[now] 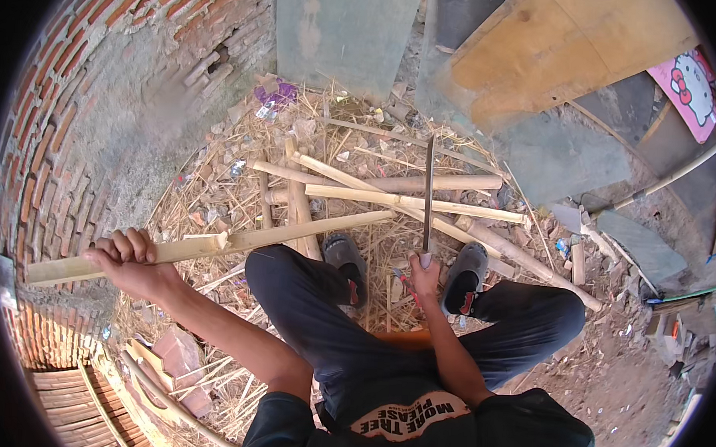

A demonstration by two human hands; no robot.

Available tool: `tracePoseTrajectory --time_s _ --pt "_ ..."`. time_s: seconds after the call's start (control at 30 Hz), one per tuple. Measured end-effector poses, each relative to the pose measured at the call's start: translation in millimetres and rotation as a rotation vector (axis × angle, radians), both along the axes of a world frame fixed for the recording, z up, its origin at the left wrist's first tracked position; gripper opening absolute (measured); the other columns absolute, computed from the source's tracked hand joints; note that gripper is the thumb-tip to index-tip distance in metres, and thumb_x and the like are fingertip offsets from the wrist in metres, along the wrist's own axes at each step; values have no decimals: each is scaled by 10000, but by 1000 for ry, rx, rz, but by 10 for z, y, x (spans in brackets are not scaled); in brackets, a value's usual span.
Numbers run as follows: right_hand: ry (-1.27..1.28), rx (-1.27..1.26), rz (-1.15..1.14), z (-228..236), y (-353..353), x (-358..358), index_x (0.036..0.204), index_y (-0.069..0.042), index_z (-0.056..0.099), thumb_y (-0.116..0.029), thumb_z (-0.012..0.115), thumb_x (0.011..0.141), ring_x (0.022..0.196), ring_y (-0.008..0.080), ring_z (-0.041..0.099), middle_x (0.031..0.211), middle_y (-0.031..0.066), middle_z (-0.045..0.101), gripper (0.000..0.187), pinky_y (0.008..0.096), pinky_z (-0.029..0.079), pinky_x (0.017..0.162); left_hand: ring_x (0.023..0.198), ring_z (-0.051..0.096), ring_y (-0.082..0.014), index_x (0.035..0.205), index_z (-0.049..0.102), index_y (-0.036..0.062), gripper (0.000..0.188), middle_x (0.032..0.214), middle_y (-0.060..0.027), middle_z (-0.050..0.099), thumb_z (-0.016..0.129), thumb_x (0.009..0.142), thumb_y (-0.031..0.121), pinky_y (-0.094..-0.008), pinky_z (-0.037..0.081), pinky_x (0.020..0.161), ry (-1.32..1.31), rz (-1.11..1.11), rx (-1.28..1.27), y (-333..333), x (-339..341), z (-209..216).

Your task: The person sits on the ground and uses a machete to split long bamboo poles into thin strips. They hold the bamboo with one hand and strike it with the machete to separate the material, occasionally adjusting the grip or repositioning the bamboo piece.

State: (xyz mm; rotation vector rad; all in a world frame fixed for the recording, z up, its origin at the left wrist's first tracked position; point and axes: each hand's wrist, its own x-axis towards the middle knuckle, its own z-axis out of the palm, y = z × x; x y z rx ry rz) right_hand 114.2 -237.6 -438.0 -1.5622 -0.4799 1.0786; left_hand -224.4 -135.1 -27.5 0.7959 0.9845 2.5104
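My left hand [128, 265] is closed round a long split bamboo piece [310, 228], out to the left by the brick wall. The piece slants across to the middle, above my left knee, and a partly split sliver [201, 245] stands up from it near my hand. My right hand [424, 276] grips the pale handle of a machete [429, 187] between my feet. Its long dark blade points away from me, apart from the held piece. Beyond my feet, a pale bamboo strip [454, 208] lies across other bamboo lengths.
A brick wall [58, 130] rises at the left. Bamboo poles [524, 263] and straw cover the ground ahead. Grey boards [342, 39] and a brown sheet [557, 56] lean at the back. At the lower left lies a slatted bamboo panel [70, 403].
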Motion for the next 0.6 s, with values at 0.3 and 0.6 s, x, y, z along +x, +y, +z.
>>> tracePoseTrajectory --time_s 0.3,0.6 --pt "274 121 -392 983 798 591 1167 20 656 -404 690 968 441 67 388 577 -43 413 469 271 306 414 458 178 -112 692 321 165 527 583 26 235 293 1117 476 -265 205 389 -207 -327 241 -675 -1866 -787" --pt "346 575 -318 1904 865 1000 1162 -11 633 -448 551 1027 431 59 270 564 -76 274 465 261 250 424 467 199 -113 700 326 159 501 586 26 233 321 1125 424 -267 208 403 -354 -491 406 -746 -2239 -1361"
